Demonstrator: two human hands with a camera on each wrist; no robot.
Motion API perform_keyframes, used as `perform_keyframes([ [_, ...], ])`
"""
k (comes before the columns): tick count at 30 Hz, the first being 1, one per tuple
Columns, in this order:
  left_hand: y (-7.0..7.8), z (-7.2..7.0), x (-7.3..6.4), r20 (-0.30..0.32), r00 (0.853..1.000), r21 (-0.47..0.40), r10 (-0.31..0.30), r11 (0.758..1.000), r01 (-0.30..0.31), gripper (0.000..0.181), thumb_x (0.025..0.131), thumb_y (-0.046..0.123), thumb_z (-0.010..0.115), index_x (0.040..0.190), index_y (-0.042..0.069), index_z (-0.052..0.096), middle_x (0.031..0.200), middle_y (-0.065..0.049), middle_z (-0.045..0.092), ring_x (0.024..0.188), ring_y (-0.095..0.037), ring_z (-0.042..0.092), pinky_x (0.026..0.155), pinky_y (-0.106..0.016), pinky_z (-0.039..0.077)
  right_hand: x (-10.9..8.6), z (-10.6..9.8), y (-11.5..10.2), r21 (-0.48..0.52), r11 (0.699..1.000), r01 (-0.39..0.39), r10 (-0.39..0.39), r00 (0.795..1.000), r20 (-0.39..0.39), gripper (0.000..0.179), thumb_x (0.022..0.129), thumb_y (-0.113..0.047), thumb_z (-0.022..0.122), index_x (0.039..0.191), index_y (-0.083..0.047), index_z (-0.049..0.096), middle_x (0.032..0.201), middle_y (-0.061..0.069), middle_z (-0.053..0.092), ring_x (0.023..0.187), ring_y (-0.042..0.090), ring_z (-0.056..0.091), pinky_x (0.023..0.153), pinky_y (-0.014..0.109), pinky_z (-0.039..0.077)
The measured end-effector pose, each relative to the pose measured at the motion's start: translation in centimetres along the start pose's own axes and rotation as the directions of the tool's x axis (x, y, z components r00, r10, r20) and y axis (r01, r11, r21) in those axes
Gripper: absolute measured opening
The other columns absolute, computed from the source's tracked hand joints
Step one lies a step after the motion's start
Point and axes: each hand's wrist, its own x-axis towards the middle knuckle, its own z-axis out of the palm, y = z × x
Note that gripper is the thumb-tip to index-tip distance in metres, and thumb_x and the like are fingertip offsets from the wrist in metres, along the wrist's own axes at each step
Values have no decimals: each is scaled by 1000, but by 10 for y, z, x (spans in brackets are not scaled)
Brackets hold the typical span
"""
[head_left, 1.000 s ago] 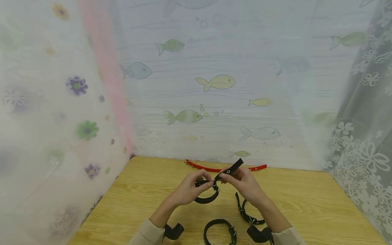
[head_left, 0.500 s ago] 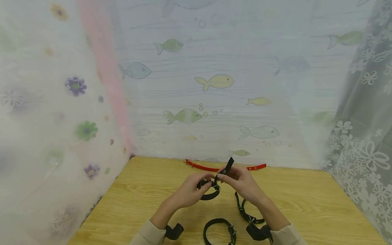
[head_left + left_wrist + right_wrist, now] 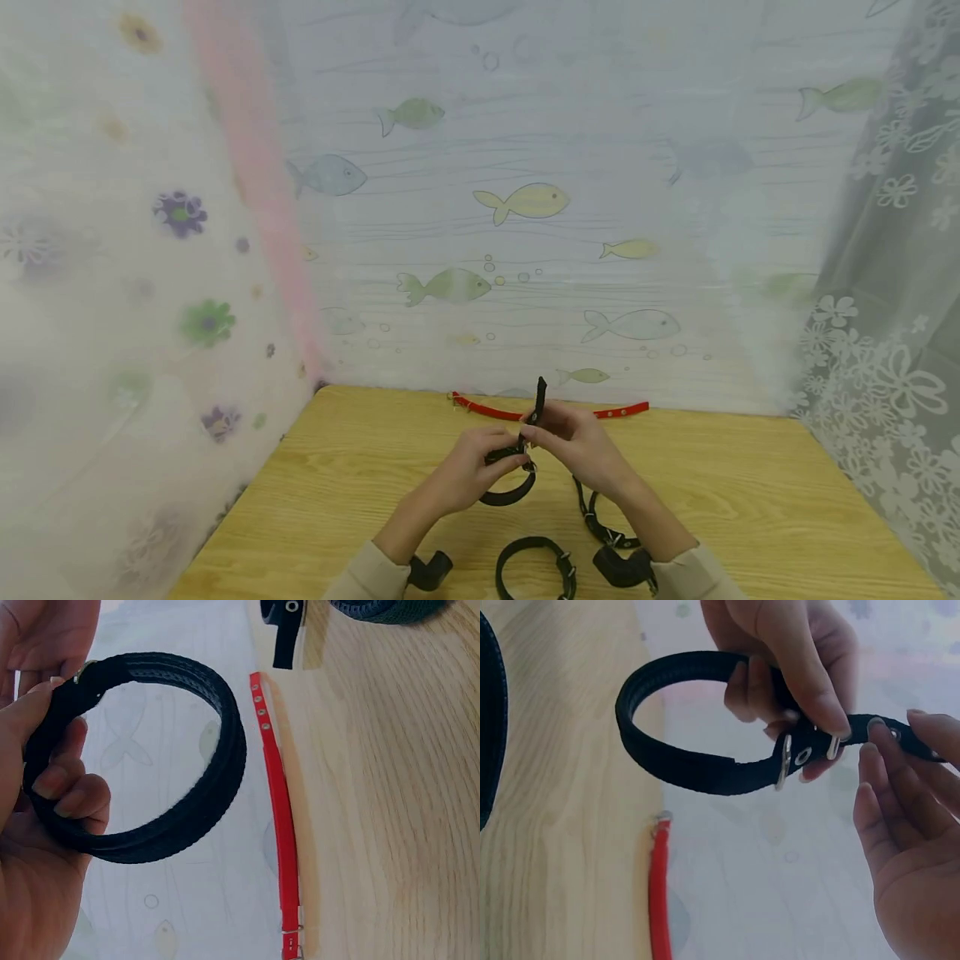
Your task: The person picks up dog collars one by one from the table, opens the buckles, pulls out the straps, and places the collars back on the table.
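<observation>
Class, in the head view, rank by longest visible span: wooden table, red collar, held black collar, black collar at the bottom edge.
1. Wooden table
2. Red collar, partly covered
Then unsure: held black collar, bottom black collar; the first is partly covered, the frame cuts the second.

Soft Light and Pale Colors All Around

A flat, yellow wooden table [image 3: 307,492] with wavy brown lines sits at the bottom. Right behind it hangs a big, pale blue-white sheet [image 3: 540,275], with green, blue and yellow fish [image 3: 534,201], round bubbles [image 3: 491,62] and thin wavy lines on it. On the left is a whitish sheet [image 3: 97,333] with purple, green and orange flowers [image 3: 180,213]. A long pink stripe [image 3: 255,158] runs down between these two. On the right hangs a gray, see-through curtain [image 3: 862,267] with white lacy flowers [image 3: 903,379]. The light is soft and a bit dim.
</observation>
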Motion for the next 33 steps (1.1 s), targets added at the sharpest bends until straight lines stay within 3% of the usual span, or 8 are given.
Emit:
perform_keyframes([
  [6,-2,-8,-2,-119,989,-68,-91,994,83,18,103,30,64,102,18,78,98,6,70,83,-8,62,72,-27,54,-3,-4,2,-66,997,-34,32,999,-35,23,105,-23,63,123,-12,68,112,5,71,99,19,69,88,40,58],
  [11,-2,-15,-4,-183,974,-142,-133,984,108,16,103,23,65,98,17,78,86,1,65,70,-11,51,64,-25,44,-8,-4,7,-175,982,-74,79,997,20,25,105,-31,62,122,-16,70,116,2,70,101,16,67,85,36,56],
  [15,-4,-15,-5,-200,970,-186,-137,977,100,15,103,16,64,95,13,77,77,-3,57,65,-9,43,61,-24,37,-9,0,10,-219,976,-3,20,997,74,21,104,-29,64,118,-17,72,103,-2,68,88,14,63,75,31,54],
  [21,-7,-9,-4,-211,967,-259,-143,962,86,16,103,11,62,93,12,75,72,-3,50,61,-8,43,59,-25,38,-8,6,11,-237,966,104,-92,994,62,9,102,-24,67,106,-21,75,83,-7,62,69,11,52,61,27,46],
  [25,-7,-9,-4,-189,961,-323,-203,937,135,18,104,19,64,95,10,76,73,-1,51,62,-9,45,60,-24,41,-8,7,11,-250,963,99,-93,995,35,9,102,-24,67,105,-23,75,86,-9,65,69,10,51,60,29,45],
  [29,-8,-10,-5,-151,948,-405,-279,892,198,18,101,22,68,102,6,77,83,-1,64,71,-12,54,69,-26,50,-9,5,10,-266,961,83,-82,997,15,9,101,-26,67,105,-24,75,87,-10,65,70,10,50,60,29,45],
  [33,-9,-11,-6,-123,944,-486,-306,848,212,18,99,20,72,107,5,76,95,-5,72,82,-16,62,80,-31,55,-9,4,8,-267,958,108,-108,994,17,9,101,-24,68,106,-25,75,86,-10,65,69,10,50,59,29,44],
])
